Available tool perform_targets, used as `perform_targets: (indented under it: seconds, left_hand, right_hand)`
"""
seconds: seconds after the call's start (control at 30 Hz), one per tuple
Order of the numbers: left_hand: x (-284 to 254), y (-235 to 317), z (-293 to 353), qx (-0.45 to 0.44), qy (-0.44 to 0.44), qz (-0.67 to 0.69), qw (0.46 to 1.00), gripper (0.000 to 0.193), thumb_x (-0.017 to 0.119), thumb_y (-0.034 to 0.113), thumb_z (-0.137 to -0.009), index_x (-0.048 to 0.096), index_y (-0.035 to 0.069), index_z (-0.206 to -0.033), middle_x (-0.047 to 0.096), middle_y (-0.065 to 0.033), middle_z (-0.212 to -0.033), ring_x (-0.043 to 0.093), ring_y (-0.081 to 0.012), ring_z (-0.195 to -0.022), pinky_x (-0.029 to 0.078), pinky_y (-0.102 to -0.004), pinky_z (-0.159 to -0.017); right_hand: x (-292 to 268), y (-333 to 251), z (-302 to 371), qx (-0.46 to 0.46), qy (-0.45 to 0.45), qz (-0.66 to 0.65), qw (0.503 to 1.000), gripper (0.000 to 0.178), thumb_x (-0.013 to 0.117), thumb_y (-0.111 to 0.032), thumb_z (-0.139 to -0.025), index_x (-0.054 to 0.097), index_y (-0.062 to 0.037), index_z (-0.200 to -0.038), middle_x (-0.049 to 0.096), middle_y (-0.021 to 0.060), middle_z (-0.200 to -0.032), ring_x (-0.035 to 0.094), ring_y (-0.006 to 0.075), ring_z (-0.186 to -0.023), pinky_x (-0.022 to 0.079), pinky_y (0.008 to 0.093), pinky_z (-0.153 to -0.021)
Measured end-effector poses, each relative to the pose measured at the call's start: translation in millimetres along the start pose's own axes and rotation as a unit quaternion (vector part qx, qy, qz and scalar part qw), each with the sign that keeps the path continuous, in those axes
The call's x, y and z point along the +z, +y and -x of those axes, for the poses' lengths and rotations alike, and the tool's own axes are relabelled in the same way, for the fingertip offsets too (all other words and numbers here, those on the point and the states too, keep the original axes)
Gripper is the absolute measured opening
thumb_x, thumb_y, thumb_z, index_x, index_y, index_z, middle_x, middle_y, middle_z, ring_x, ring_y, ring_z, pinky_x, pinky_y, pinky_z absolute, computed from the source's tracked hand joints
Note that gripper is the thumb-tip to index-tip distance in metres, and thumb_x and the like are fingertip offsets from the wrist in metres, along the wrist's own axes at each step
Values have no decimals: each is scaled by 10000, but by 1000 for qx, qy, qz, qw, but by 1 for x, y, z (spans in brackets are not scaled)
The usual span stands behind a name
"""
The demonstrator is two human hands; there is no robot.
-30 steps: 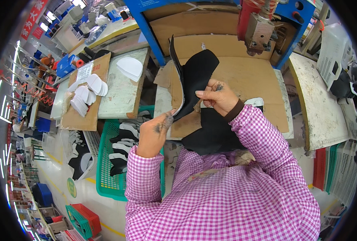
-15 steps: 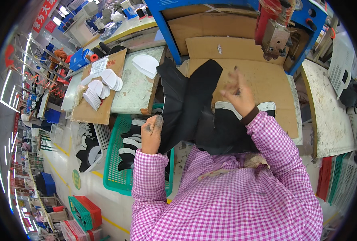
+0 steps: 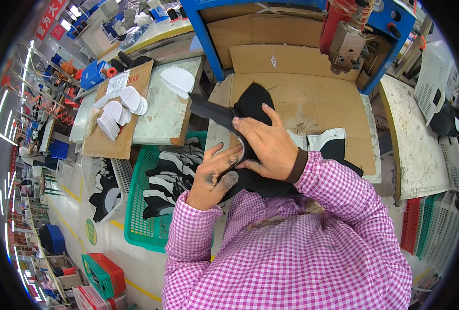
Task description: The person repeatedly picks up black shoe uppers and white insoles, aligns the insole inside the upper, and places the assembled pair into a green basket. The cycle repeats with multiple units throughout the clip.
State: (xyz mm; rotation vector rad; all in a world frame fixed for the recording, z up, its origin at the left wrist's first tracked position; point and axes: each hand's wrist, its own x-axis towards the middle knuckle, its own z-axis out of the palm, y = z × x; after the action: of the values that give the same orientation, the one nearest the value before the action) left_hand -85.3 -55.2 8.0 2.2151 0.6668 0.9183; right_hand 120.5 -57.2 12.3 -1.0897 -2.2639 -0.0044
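Observation:
A black fabric piece (image 3: pixel 252 103) lies across the front of a cardboard-covered bench (image 3: pixel 322 103) and hangs down toward my lap. My right hand (image 3: pixel 265 144) lies flat on it, fingers spread, pressing it down. My left hand (image 3: pixel 216 175), smudged dark at the fingertips, grips the same fabric from below at its near edge, thumb on top. Both hands touch each other over the fabric. Black and white cut pieces (image 3: pixel 322 142) lie just right of my right wrist.
A green basket (image 3: pixel 136 212) of black and white shoe parts stands at my left. White insole shapes (image 3: pixel 118 111) lie on a cardboard sheet beyond it. A blue-framed press machine (image 3: pixel 348 36) rises behind the bench. Red and green crates (image 3: pixel 103 274) sit on the floor.
The black fabric was held up in the air and has come down onto the bench. My right hand dropped from a raised grip and now presses on it beside the left.

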Motion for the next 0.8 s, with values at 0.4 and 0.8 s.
perform_targets:
  seconds: [0.4, 0.8]
  left_hand:
    - [9, 22, -2, -60, 122, -116, 984, 201, 611, 123, -853, 543, -10, -718, 497, -122, -653, 491, -291, -737, 402, -388, -761]
    - [31, -12, 13, -183, 237, 314, 901, 289, 480, 171, -973, 596, -93, -970, 600, -34, -859, 524, -79, -848, 430, -227, -794]
  right_hand:
    - [5, -18, -14, -69, 35, 99, 992, 249, 601, -92, -694, 577, 62, -887, 614, 146, -752, 611, 251, -720, 257, 539, -1086]
    - [2, -18, -12, -65, 61, 48, 995, 511, 742, -312, -697, 617, 8, -1076, 578, 69, -641, 602, 210, -682, 282, 525, -1067]
